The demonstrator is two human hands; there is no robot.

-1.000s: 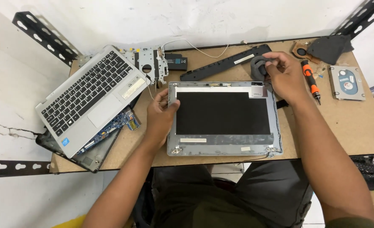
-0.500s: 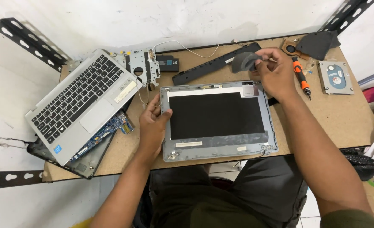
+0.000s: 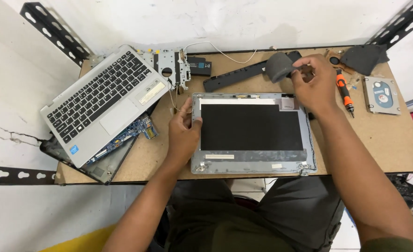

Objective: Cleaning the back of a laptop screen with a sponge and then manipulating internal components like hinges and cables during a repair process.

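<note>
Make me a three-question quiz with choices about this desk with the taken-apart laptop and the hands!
1. Where is the orange-handled screwdriver?
A. right of the right hand
B. on the keyboard
C. under the lid

2. What colour is the roll of tape?
A. yellow
B. dark grey
C. red

3. What is the left hand doing?
A. holding the screwdriver
B. resting on the laptop lid's left edge
C. hanging off the table

Answers: 1 A, it lies on the table beside that hand. 2 B, the roll looks dark grey. 3 B, fingers touch the lid's left rim.

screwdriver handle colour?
Orange with black, on the screwdriver lying right of the right hand; head view.
</note>
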